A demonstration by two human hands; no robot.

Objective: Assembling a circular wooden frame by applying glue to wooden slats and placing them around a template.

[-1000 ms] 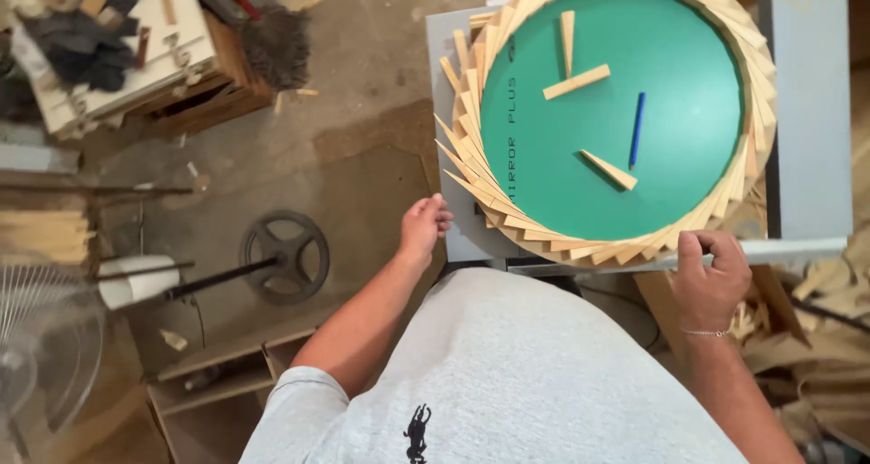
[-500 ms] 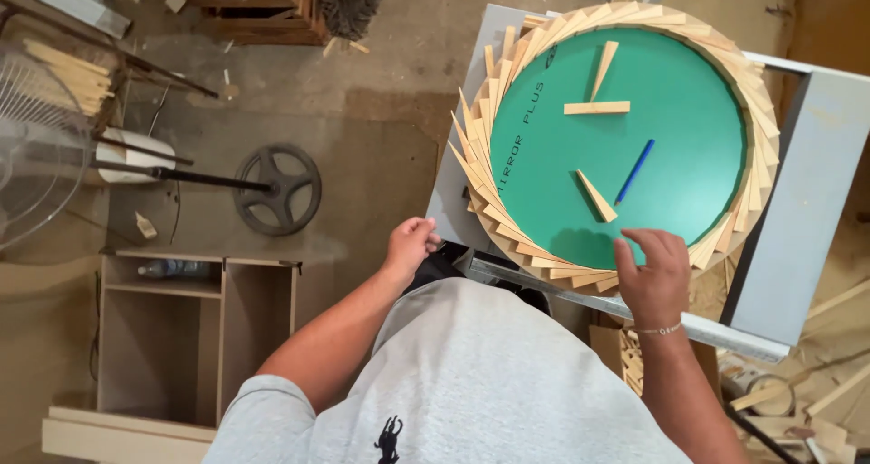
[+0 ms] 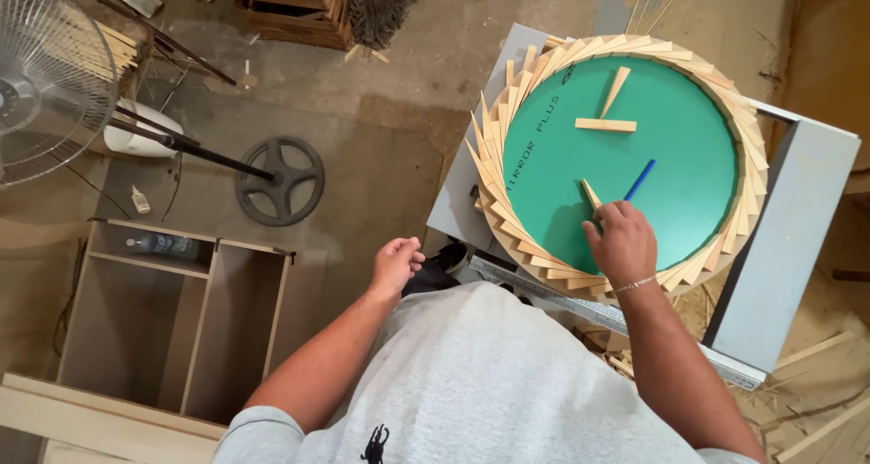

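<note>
Right hand [image 3: 623, 242] on wooden strip [image 3: 593, 196]

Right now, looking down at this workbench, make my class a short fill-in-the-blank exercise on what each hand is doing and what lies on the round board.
1. The right hand rests on the round ____ board.
2. The pen beside its fingers is ____.
3. The board's rim is ringed with overlapping ____ strips.
4. The left hand hangs off the board, holding ____.

Missing words: green; blue; wooden; nothing
</note>
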